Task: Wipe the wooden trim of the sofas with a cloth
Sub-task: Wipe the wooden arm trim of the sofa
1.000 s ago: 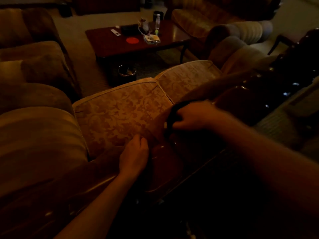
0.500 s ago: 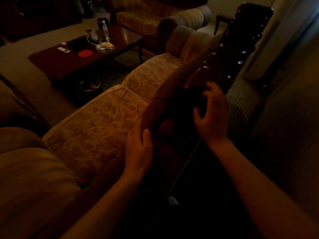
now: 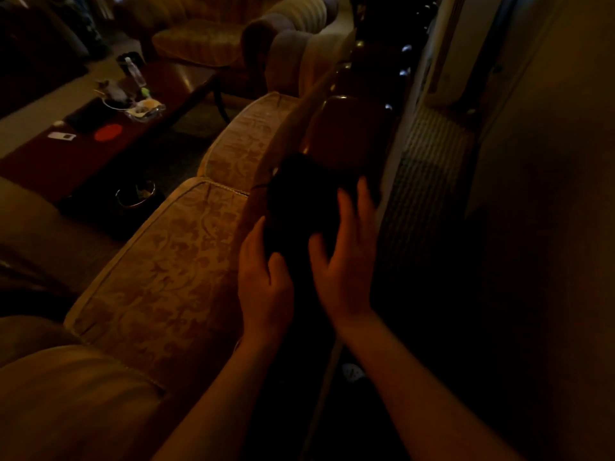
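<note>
The fingers (image 3: 347, 207) of the right hand (image 3: 342, 261) are spread and fairly straight, laid over a dark cloth (image 3: 299, 197); the room is too dim to tell whether they grasp it or only press on it. The left hand (image 3: 264, 277) touches the near left edge of the same cloth, thumb raised, fingers extended rather than clenched. The cloth sits on the wooden trim (image 3: 346, 134) along the top of the sofa back, which runs away to the far right. Left of the trim lie the patterned seat cushions (image 3: 159, 261). Farther left stands a dark table (image 3: 179, 84) carrying a bottle (image 3: 135, 72), a red disc (image 3: 108, 132) and small clutter, with another sofa (image 3: 199, 38) beyond.
</note>
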